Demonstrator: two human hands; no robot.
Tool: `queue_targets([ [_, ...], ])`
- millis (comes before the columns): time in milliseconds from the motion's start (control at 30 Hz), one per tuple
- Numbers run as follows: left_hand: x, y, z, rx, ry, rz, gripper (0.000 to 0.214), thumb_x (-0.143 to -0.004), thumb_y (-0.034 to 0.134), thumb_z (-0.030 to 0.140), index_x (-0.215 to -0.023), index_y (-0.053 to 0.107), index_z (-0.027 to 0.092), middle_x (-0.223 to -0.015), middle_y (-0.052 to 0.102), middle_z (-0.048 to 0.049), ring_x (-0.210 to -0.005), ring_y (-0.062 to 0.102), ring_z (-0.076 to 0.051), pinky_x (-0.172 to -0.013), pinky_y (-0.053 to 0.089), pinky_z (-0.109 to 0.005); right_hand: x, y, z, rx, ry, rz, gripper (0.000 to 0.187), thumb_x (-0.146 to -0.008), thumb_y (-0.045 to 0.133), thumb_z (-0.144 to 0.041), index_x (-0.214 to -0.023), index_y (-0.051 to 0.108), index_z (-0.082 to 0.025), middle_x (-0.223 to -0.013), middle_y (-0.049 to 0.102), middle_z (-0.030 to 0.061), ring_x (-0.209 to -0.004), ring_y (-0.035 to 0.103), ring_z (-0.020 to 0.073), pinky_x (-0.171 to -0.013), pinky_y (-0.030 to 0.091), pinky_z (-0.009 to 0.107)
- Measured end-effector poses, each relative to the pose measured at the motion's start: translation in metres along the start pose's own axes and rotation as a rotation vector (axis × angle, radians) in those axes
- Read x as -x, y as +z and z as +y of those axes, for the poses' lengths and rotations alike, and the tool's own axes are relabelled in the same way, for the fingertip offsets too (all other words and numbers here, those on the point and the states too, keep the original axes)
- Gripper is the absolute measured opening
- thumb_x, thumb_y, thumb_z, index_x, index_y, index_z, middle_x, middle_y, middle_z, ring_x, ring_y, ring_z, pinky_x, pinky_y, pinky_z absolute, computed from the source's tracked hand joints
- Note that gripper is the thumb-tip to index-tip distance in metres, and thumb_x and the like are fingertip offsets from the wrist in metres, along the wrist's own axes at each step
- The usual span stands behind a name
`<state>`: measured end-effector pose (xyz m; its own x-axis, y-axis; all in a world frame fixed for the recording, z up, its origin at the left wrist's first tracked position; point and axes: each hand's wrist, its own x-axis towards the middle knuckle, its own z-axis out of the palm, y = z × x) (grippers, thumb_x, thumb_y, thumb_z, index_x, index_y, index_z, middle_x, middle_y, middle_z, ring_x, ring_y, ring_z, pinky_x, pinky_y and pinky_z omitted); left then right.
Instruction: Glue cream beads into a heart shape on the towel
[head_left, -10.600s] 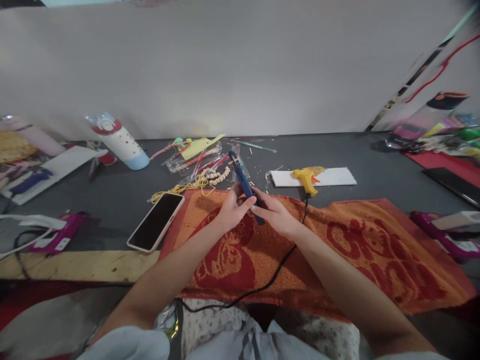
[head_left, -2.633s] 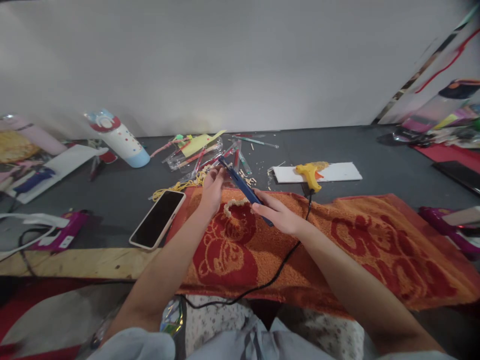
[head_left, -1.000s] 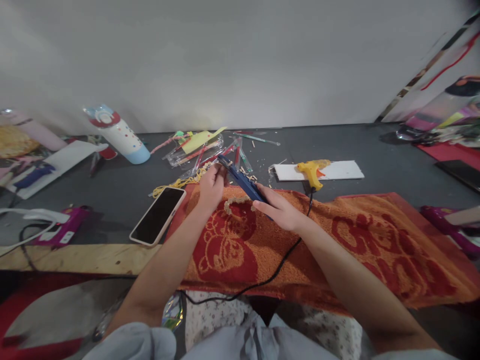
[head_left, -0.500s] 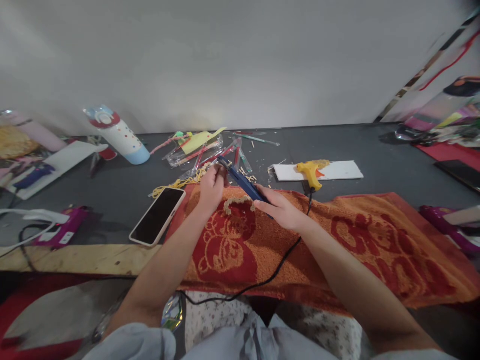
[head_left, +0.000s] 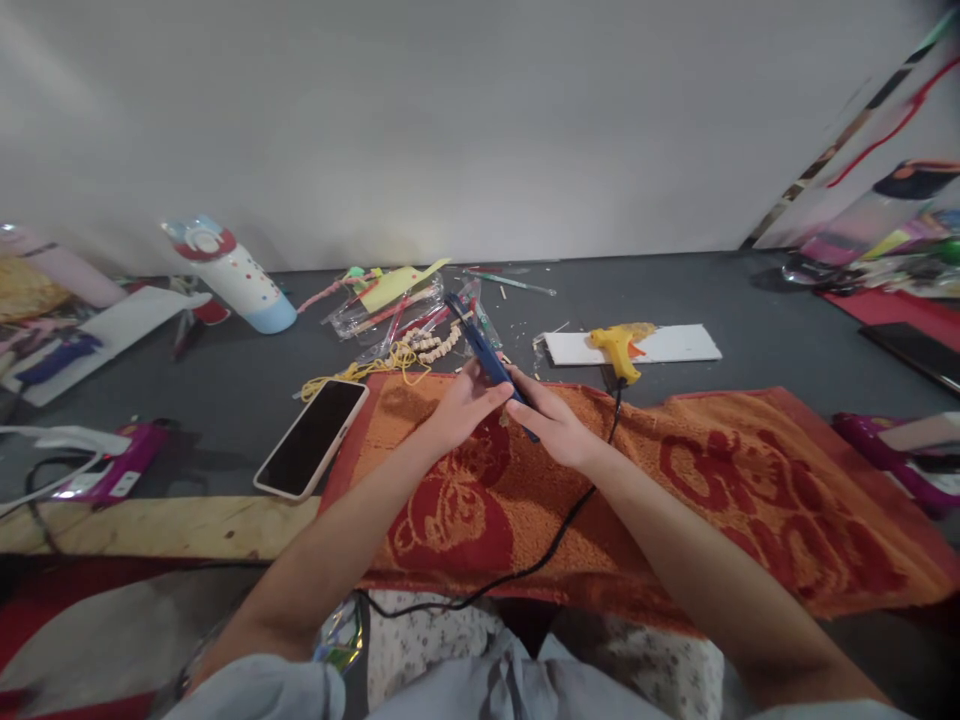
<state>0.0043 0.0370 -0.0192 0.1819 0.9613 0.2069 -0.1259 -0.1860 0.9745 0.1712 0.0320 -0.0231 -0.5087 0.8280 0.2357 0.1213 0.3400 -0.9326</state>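
A long, slim, dark blue stapler point(head_left: 485, 352) is held over the far edge of the orange-red towel point(head_left: 570, 510), its far end tilted up and away to the left. My left hand point(head_left: 469, 400) is closed around its near left side, thumb along the top. From the right, my right hand point(head_left: 551, 415) grips the same near part, the two thumbs almost touching. Just beyond the stapler's left side, a curved chain of small beige pieces point(head_left: 442, 345) lies by a tangle of yellow cord point(head_left: 337, 375). My palms hide the stapler's underside.
A phone point(head_left: 313, 440) lies left of the towel. Behind on the right, a yellow glue gun point(head_left: 619, 350) rests on a white board point(head_left: 682, 343), its black cable crossing the towel. A spotted bottle point(head_left: 240, 280), plastic packets point(head_left: 397, 295) and a purple power strip point(head_left: 124, 465) are further left.
My left hand has come back from the stapler's far end to its near part, beside my right hand. The beige chain has gone from the towel to beyond its far edge.
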Motion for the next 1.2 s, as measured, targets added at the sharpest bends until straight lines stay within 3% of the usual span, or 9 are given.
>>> queue_targets([
  [167,0.0049,0.0048,-0.0039,0.04,-0.052,0.009,0.064,-0.067,0.079,0.064,-0.111,0.06,0.022,-0.113,0.064,-0.0084,-0.11,0.061,-0.024,-0.099,0.048,-0.039,0.0001,0.0015,0.0035,-0.004,0.007,-0.01,0.084,-0.087,0.045,-0.077,-0.152,0.041,-0.024,-0.156,0.044,0.0087,-0.147,0.037,0.0286,-0.124,0.023,0.051],
  [367,0.0053,0.0051,-0.0067,0.007,-0.033,0.051,0.064,-0.066,0.078,0.067,-0.107,0.056,0.022,-0.102,0.064,-0.006,-0.085,0.063,-0.017,-0.079,0.052,-0.032,0.0008,0.0009,0.0026,0.01,0.01,-0.01,0.084,-0.086,0.044,-0.077,-0.151,0.042,-0.023,-0.153,0.049,0.009,-0.143,0.043,0.0301,-0.122,0.029,0.052],
  [533,0.0054,0.0055,-0.005,0.029,-0.05,0.08,0.065,-0.063,0.081,0.065,-0.104,0.056,0.021,-0.103,0.065,-0.0071,-0.095,0.063,-0.02,-0.084,0.052,-0.033,0.0004,0.0035,0.0037,0.016,0.027,0.002,0.084,-0.085,0.044,-0.078,-0.149,0.045,-0.024,-0.154,0.048,0.0086,-0.142,0.044,0.0297,-0.122,0.029,0.052],
  [967,0.0058,0.006,-0.0038,0.046,-0.097,0.092,0.066,-0.06,0.082,0.067,-0.1,0.058,0.019,-0.098,0.062,-0.0056,-0.095,0.06,-0.021,-0.084,0.051,-0.033,-0.0003,0.0048,0.0023,-0.029,0.056,0.003,0.081,-0.086,0.047,-0.076,-0.145,0.05,-0.022,-0.147,0.055,0.0102,-0.143,0.044,0.0286,-0.122,0.029,0.05],
  [1200,0.0071,0.0071,-0.0031,0.062,-0.124,0.105,0.066,-0.061,0.082,0.066,-0.1,0.058,0.018,-0.099,0.061,-0.0052,-0.095,0.059,-0.021,-0.082,0.049,-0.031,-0.0009,0.0054,0.0054,-0.026,0.041,0.039,0.073,-0.087,0.05,-0.07,-0.141,0.055,-0.02,-0.142,0.06,0.0111,-0.135,0.052,0.0303,-0.118,0.034,0.051],
])
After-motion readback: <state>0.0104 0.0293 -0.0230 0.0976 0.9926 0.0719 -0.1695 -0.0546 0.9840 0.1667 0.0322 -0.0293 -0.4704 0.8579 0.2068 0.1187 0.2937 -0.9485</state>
